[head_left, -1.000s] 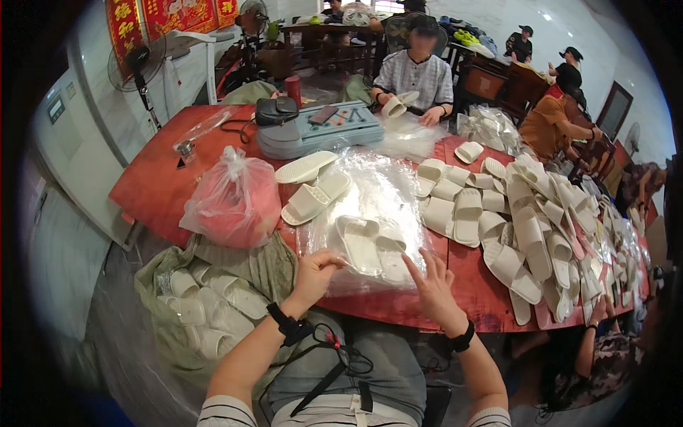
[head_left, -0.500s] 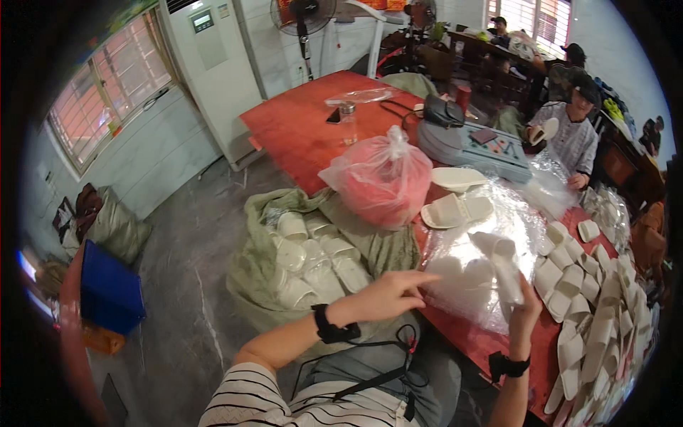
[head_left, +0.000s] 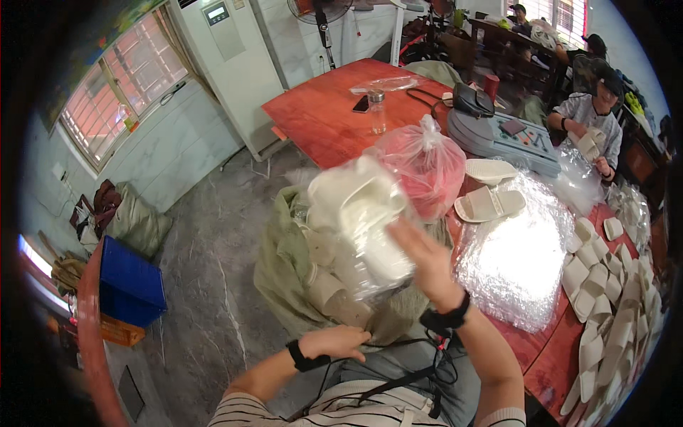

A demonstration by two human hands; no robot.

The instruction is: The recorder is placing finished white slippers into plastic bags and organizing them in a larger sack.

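A pair of cream slippers in a clear plastic bag (head_left: 363,213), smeared by motion, is above the mouth of a green woven sack (head_left: 274,285). My right hand (head_left: 428,265) grips the bagged pair by its right side; its thumb is hidden. At the sack's near rim, my left hand (head_left: 340,343) pinches the sack's edge between closed fingers. More bagged slippers (head_left: 329,292) lie inside the sack, partly covered by the pair above. Beyond my right hand, on the red table, two loose cream slippers (head_left: 491,205) rest beside a shiny stack of clear plastic bags (head_left: 509,263).
A tied bag with pink contents (head_left: 420,171) stands on the red table (head_left: 320,107) behind the sack. Many loose slippers (head_left: 605,306) are heaped at the right. Across the table a person (head_left: 590,117) handles a slipper. A blue bin (head_left: 131,281) stands at the left.
My right hand has carried the bagged slippers left from the plastic stack to above the sack. My left hand, pointing before, has dropped to the sack's near rim. The view has shifted.
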